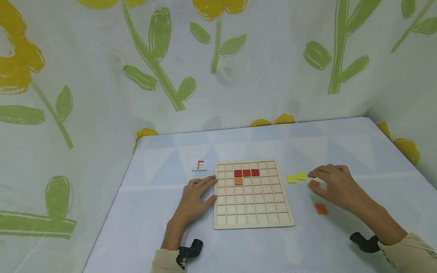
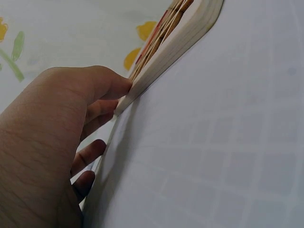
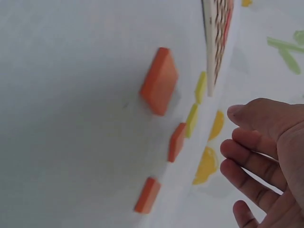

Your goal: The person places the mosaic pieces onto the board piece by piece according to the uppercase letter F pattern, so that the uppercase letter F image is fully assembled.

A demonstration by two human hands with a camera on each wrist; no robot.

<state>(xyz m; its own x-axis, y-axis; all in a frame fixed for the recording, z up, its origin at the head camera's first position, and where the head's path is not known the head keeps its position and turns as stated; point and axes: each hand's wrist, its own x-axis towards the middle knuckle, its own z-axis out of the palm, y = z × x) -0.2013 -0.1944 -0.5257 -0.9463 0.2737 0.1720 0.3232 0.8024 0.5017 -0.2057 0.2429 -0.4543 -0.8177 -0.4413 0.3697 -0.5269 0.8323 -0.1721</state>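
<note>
A square wooden grid board [image 1: 254,200] lies on the table. In its upper rows sit a row of red tiles [image 1: 246,173] and, below the leftmost one, an orange tile [image 1: 238,181]. My left hand [image 1: 196,199] touches the board's left edge with thumb and fingertips, also seen in the left wrist view. Right of the board, my right hand [image 1: 337,187] hovers with fingers loosely bent and nothing held. A loose orange tile [image 1: 314,183] shows between its thumb and fingers, lying on the table. Nearer me is another orange tile [image 1: 321,208]; the right wrist view shows a third orange tile [image 3: 147,195].
Two yellow tiles [image 1: 291,179] lie between the board and my right hand. A small pattern card [image 1: 200,164] sits by the board's upper left corner. Flower-printed cloth walls [image 1: 260,73] border the table's back and sides.
</note>
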